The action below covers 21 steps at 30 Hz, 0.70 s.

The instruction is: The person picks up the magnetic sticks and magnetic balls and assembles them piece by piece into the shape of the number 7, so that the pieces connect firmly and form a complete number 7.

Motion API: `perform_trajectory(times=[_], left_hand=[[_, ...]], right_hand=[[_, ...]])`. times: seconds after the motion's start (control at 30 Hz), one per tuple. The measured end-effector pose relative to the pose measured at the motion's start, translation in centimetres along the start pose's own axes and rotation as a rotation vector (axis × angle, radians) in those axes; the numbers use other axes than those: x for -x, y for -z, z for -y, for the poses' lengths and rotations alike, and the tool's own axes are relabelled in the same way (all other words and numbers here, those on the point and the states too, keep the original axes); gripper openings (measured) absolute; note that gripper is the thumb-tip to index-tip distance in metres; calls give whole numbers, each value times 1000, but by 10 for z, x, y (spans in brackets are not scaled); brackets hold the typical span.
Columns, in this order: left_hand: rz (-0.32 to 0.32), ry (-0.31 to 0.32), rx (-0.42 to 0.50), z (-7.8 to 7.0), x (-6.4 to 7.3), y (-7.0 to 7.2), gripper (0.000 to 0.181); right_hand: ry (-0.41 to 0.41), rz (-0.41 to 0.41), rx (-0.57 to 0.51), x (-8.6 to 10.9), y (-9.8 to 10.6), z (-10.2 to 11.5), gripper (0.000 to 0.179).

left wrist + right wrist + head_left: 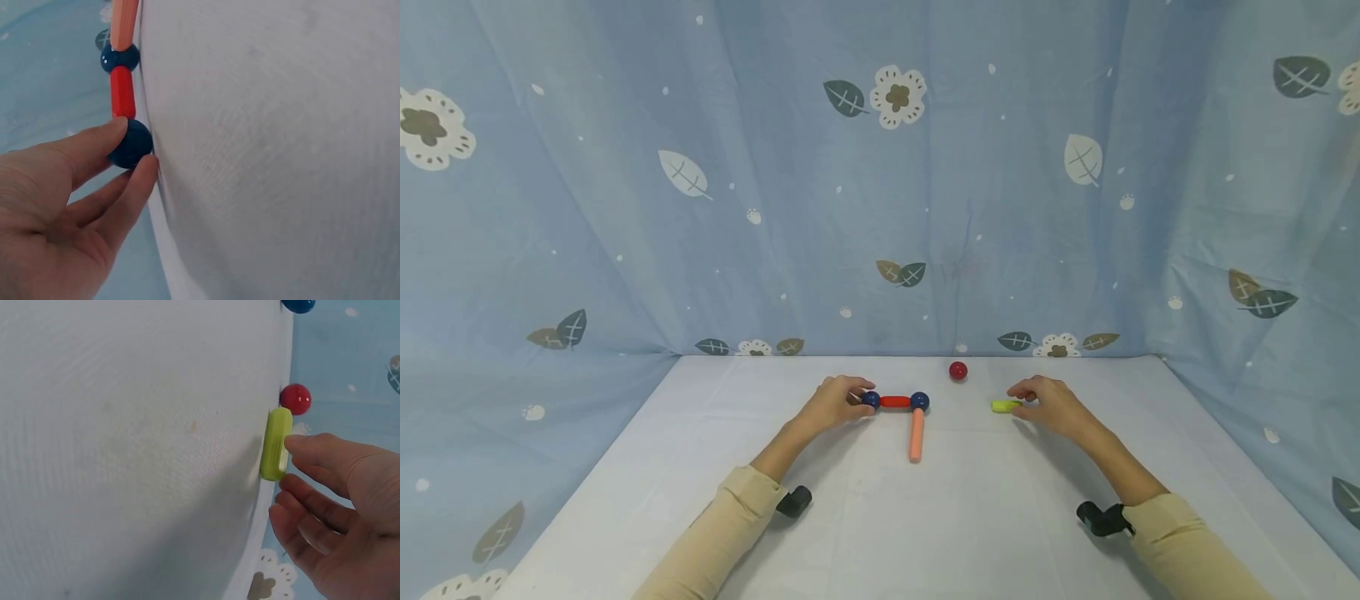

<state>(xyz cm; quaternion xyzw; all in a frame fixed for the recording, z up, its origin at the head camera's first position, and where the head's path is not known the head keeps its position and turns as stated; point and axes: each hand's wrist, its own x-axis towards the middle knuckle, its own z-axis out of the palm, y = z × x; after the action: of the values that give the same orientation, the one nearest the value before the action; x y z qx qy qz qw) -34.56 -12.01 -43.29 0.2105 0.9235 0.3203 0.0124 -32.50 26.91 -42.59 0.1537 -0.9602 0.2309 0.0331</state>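
Head view, left grip [838, 406]: pinching a glossy dark-blue ball [871, 400] between thumb and fingers.
Right grip [1054, 407]: unclenched, thumb and fingers parted about the right end of a lime-green rod [1002, 407] lying on the white tabletop [857, 533]; contact hard to tell.
Short red rod [895, 402]: touching the pinched ball at one end, a second dark-blue ball [920, 402] at the other.
Salmon-pink rod [916, 437]: extending from the second ball toward the near side.
Glossy dark-red ball [958, 371]: lying loose near the back edge, between the second ball and the lime-green rod.
Backdrop [790, 133]: blue cloth printed with leaves and flowers.
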Motion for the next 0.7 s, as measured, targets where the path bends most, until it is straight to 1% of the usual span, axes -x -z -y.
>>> perform_trajectory(times=[0.1,0.47,0.53,0.7], left_hand=[[2,-15,-8,-3,2,2,43],[-52,-42,-41,-9,12,7,41],[-61,-62,-35,-9,13,8,40],[-59,-108,-23,-12,14,9,39]], right_hand=[[2,-3,-1,-1,-1,-1,29],[18,-10,2,-2,-3,1,26],[21,-11,2,-3,-3,2,26],[18,-13,-5,-5,-2,4,25]])
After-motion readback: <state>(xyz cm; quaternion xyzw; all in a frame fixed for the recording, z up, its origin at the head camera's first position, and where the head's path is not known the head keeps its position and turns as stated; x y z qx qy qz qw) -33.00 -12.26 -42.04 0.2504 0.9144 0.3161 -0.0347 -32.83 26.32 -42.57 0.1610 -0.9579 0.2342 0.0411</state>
